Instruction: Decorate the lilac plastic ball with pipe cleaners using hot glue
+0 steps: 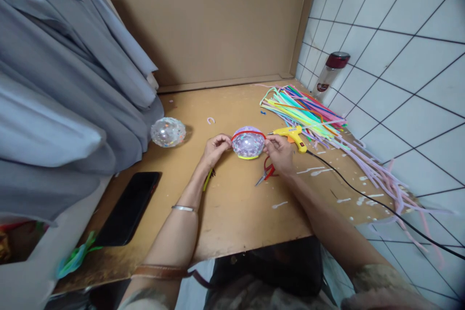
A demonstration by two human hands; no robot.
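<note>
A clear ball with coloured specks (248, 145) rests on the table between my hands. Purple shows along its upper edge, and a yellow strip (248, 157) lies along its lower edge. Over the upper part of the ball curves a red pipe cleaner (249, 131). My left hand (217, 149) pinches its left end, and my right hand (279, 151) pinches its right end. Just below my right hand lie red-handled scissors (268, 170), partly hidden by it. A yellow glue gun (292, 136) lies right beside that hand, its nozzle pointing left.
Another clear speckled ball (168, 131) sits left, by a grey curtain (72, 82). A black phone (127, 208) lies front left. Colourful pipe cleaners (305, 114) are heaped at the back right, near a bottle (329, 75) by the tiled wall. The glue gun's cord (356, 193) runs off right.
</note>
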